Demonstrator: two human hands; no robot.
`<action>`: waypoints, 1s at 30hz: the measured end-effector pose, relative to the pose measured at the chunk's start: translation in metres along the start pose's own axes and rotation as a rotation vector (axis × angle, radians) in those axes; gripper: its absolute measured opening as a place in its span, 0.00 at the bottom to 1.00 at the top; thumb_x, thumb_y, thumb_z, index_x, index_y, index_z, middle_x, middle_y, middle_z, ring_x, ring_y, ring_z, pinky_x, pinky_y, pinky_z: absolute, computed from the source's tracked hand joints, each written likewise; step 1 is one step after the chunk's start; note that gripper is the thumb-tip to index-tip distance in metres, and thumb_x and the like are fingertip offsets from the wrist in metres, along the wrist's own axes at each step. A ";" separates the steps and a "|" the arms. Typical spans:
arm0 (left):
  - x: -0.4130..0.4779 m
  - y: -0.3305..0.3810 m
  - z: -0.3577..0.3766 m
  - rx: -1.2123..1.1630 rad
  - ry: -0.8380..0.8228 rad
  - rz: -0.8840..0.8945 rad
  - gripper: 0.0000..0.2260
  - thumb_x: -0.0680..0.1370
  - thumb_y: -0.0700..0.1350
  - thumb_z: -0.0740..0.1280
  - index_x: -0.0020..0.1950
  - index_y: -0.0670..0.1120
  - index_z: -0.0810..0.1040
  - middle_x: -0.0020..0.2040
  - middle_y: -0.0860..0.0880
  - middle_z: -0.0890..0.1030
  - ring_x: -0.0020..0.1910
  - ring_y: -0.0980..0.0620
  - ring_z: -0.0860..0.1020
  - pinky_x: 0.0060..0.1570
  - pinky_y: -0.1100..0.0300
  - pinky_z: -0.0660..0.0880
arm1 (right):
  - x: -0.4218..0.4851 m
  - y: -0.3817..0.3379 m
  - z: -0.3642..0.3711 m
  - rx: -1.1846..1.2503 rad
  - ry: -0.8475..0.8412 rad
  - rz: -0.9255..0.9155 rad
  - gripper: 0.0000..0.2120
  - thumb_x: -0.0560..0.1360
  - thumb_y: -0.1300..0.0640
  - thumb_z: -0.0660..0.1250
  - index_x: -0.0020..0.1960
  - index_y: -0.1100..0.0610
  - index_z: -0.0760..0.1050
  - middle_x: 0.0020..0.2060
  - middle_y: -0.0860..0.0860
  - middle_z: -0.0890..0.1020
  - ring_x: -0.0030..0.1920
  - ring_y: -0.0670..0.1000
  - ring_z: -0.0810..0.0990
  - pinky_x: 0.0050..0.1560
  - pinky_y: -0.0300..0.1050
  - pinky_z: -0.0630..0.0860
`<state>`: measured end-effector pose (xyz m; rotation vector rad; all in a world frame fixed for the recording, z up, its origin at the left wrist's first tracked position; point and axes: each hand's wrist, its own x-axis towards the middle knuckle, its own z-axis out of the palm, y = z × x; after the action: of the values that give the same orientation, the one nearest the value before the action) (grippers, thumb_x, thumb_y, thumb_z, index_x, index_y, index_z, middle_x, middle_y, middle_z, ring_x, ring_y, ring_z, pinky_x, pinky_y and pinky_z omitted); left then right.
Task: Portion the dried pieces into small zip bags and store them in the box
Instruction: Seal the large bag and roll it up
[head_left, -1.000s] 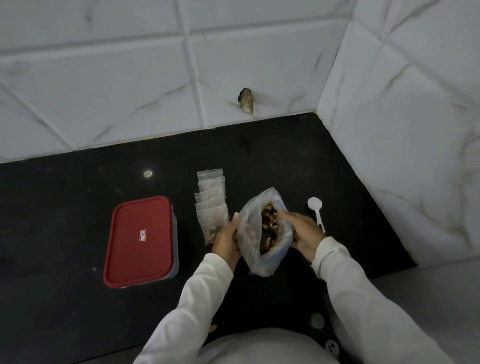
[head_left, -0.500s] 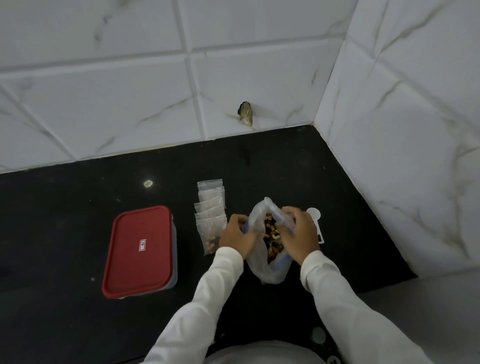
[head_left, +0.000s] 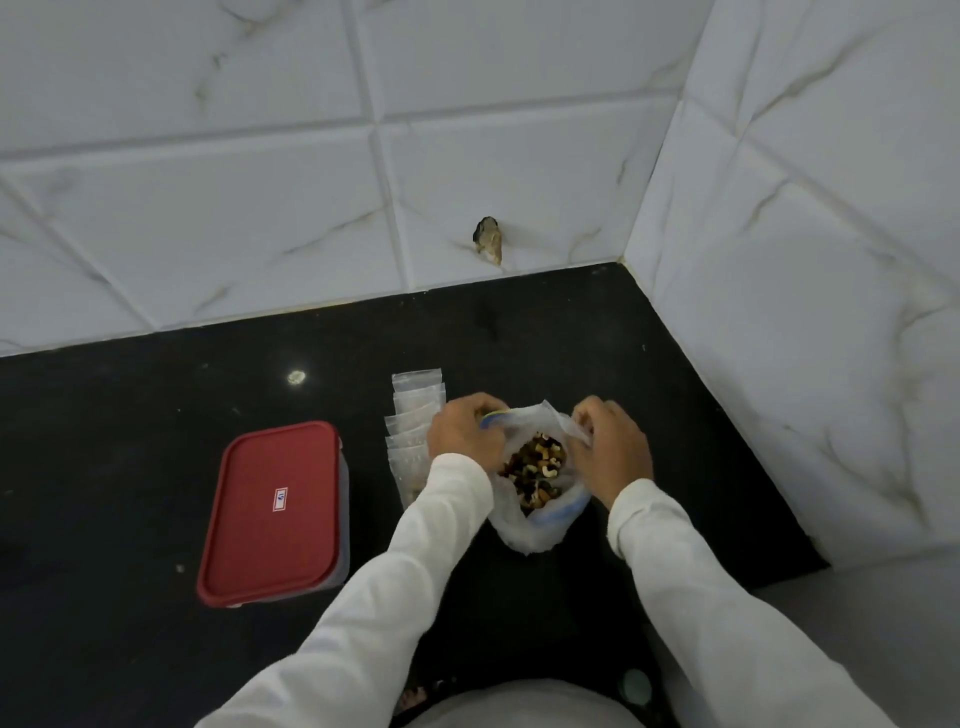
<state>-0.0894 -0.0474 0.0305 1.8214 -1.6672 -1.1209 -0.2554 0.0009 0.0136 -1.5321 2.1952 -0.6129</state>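
— Why both hands on the one bag?

— To hold its mouth wide. The left hand (head_left: 465, 434) has its fingers curled over the rim of the big plastic bag (head_left: 522, 535) on one side. The right hand (head_left: 610, 449) pinches the rim opposite. The dried pieces (head_left: 535, 470) lie exposed between the two sets of fingers, ready for scooping, I'd judge.

— And the rest?

— The small zip bags (head_left: 415, 387) lie in an overlapping row just beyond the left knuckles. The box (head_left: 275, 512), red lid on, sits well out to the left of them on the counter (head_left: 130, 415).

— Anything changed?

— Half a second ago the fingers nearly met over a narrow mouth; now they're spread apart. The spoon seen then beside the right hand is hidden.
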 end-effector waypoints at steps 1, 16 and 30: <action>-0.004 0.006 -0.003 0.219 0.064 0.107 0.08 0.77 0.42 0.69 0.50 0.56 0.80 0.46 0.55 0.81 0.47 0.53 0.79 0.49 0.58 0.78 | -0.002 -0.002 0.002 -0.112 0.051 -0.079 0.11 0.72 0.56 0.72 0.48 0.48 0.69 0.45 0.45 0.72 0.41 0.43 0.74 0.39 0.34 0.69; 0.029 0.018 -0.008 -0.061 -0.336 -0.102 0.11 0.77 0.52 0.70 0.58 0.52 0.82 0.54 0.48 0.82 0.53 0.47 0.79 0.56 0.52 0.77 | 0.025 -0.003 -0.009 0.730 -0.258 0.408 0.16 0.68 0.58 0.77 0.54 0.56 0.78 0.48 0.52 0.83 0.50 0.50 0.81 0.52 0.47 0.79; 0.019 0.020 -0.005 0.032 -0.163 0.178 0.13 0.74 0.51 0.74 0.57 0.57 0.78 0.51 0.54 0.81 0.50 0.53 0.79 0.55 0.52 0.80 | 0.015 -0.016 -0.022 0.624 -0.298 0.164 0.15 0.71 0.49 0.75 0.55 0.50 0.79 0.47 0.45 0.82 0.50 0.45 0.81 0.47 0.39 0.77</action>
<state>-0.0986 -0.0705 0.0433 1.5997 -1.9074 -1.1979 -0.2599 -0.0150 0.0402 -1.0275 1.6649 -0.8506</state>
